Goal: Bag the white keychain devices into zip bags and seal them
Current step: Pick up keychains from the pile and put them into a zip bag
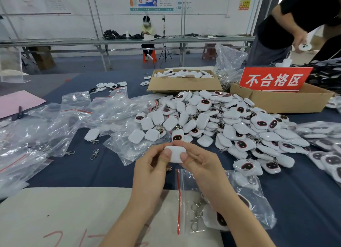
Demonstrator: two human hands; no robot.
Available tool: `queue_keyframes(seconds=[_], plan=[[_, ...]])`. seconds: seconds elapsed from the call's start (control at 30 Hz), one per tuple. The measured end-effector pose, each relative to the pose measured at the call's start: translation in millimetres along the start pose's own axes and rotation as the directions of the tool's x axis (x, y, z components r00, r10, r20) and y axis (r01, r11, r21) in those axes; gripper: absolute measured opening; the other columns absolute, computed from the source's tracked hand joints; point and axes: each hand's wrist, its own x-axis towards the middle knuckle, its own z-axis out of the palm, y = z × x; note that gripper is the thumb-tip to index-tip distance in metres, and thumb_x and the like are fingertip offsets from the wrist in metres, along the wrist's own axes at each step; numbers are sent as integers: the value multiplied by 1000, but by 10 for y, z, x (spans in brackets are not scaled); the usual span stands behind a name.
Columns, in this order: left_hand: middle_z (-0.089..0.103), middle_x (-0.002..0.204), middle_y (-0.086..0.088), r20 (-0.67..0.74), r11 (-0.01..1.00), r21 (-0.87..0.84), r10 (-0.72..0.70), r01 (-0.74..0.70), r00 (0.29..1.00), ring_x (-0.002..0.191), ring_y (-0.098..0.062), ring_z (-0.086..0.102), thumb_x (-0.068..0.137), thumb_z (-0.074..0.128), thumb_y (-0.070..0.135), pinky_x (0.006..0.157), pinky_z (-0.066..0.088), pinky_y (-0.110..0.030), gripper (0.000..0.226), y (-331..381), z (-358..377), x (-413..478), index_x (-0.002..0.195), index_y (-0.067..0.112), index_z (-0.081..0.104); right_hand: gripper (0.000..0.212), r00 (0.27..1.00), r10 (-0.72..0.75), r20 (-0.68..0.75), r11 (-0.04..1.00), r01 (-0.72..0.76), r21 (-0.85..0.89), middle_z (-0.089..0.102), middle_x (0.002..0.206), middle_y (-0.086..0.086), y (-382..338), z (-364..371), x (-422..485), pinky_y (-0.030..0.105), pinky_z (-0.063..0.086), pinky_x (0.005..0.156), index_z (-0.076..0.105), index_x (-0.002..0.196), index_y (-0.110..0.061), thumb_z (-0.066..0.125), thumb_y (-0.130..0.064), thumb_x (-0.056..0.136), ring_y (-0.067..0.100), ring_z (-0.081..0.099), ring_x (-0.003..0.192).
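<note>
Low in the frame a zip bag (217, 200) already holds devices. At centre, the left hand (153, 165) and right hand (201, 165) both pinch one white device (176, 153), seemingly checking it. It likely goes into a bag next; the loose heap (230, 121) lies beyond.

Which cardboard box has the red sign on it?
The right box, where the red sign stands; the left box shows only white devices.

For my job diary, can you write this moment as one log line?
left hand, right hand: pinch small white square plastic keychain device | clear red-striped plastic zip bag: under right forearm, devices inside
</note>
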Motion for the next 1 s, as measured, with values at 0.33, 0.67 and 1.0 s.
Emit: queue_keyframes(seconds=[0.33, 0.67, 1.0], plan=[[46, 53, 2, 82, 971, -125, -192, 202, 978, 49, -11, 42, 107, 45, 22, 50, 40, -19, 47, -20, 19, 69, 69, 25, 71, 37, 996, -71, 59, 997, 69, 30, 74, 87, 15, 8, 120, 7, 20, 55, 75, 71, 103, -27, 70, 6, 86, 14, 69, 70], [72, 79, -2, -22, 975, -183, -131, 124, 991, 68, -12, 59, 90, 68, 32, 64, 54, -22, 10, -11, 35, 26, 94, 31, 77, 44, 995, 19, -94, 991, -31, -128, 77, 98, -14, 121, 50, 51, 33, 56, 95, 68, 109, -44, 60, -3, 97, 6, 72, 96], [74, 87, 10, -42, 1000, -17, 9, -9, 999, 80, -10, 65, 96, 65, 12, 73, 52, -17, 18, 39, 61, -35, 94, 28, 73, 37, 983, 5, -182, 995, -22, -94, 77, 100, -10, 141, 11, 46, 36, 54, 99, 76, 109, -30, 63, 0, 94, 10, 71, 102]])
